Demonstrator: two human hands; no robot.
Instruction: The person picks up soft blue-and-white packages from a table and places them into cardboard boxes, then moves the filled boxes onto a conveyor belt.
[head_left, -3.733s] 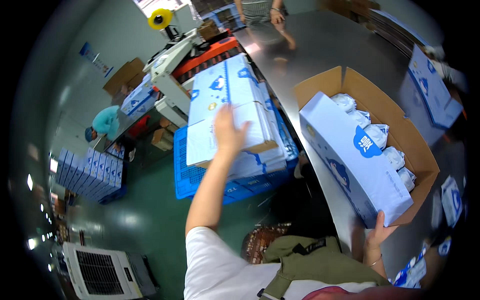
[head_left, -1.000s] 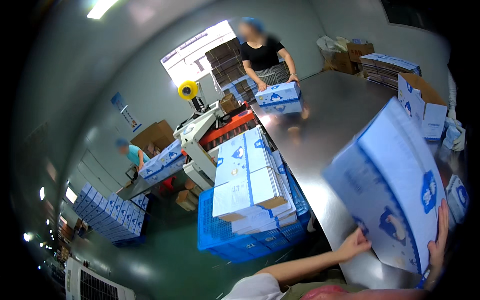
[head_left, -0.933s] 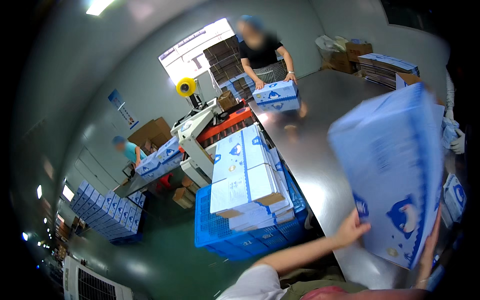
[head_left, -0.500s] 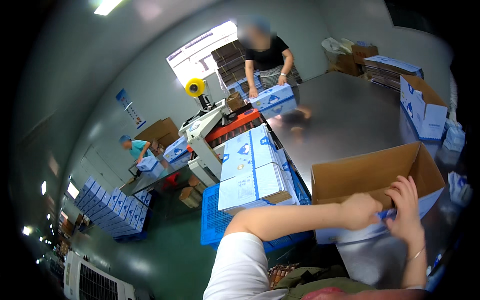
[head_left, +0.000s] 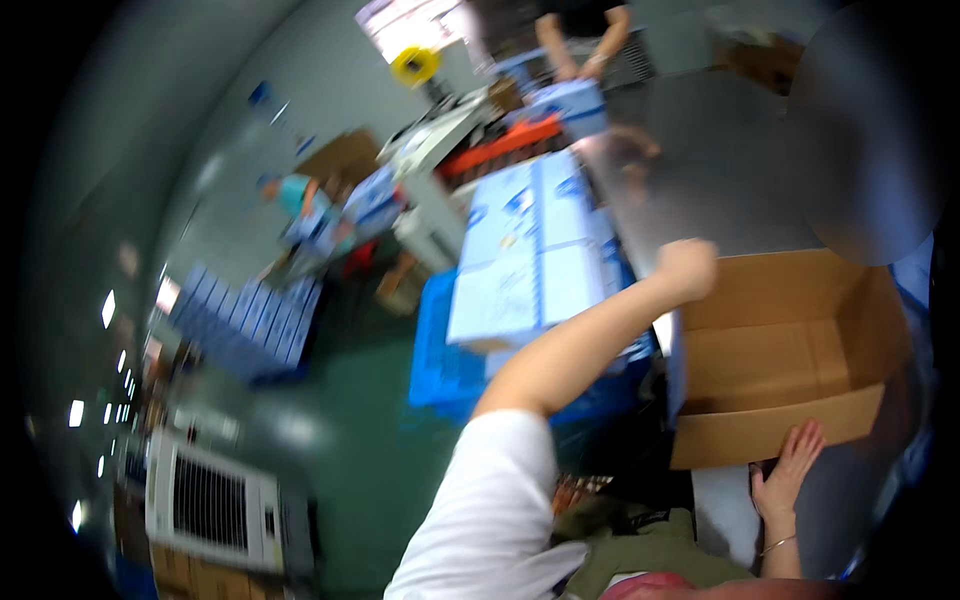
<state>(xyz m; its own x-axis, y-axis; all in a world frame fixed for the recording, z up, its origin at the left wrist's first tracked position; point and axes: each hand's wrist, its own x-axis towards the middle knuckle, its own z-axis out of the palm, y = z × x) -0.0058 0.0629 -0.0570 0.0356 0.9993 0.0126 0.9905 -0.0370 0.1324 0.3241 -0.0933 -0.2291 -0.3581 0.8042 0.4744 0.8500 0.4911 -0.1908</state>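
An open cardboard box [head_left: 765, 340], brown inside, sits at the right, close to me on the metal table. Its near side is a brown panel [head_left: 780, 432] leaning towards me. My left hand [head_left: 690, 268] is curled into a fist by the far left corner of the box; its fingers are blurred, and whatever they may hold is hidden. Against the near panel lies my right hand [head_left: 795, 460], open with fingers extended. Left of the box, a stack of flat blue-and-white cartons [head_left: 510, 260] rests on a blue plastic crate [head_left: 435, 345].
Beyond the stack stands a carton sealing machine with a yellow tape roll [head_left: 415, 66] and an orange-red conveyor [head_left: 500, 145]. A co-worker's hands [head_left: 580, 70] are on a blue carton [head_left: 570, 105]. Farther left, another person [head_left: 295, 195] handles cartons near stacked boxes [head_left: 245, 320].
My left hand has moved from the box's near side to its far left corner. My right hand has lowered onto the near panel, now leaning towards me. The view has shifted and blurred.
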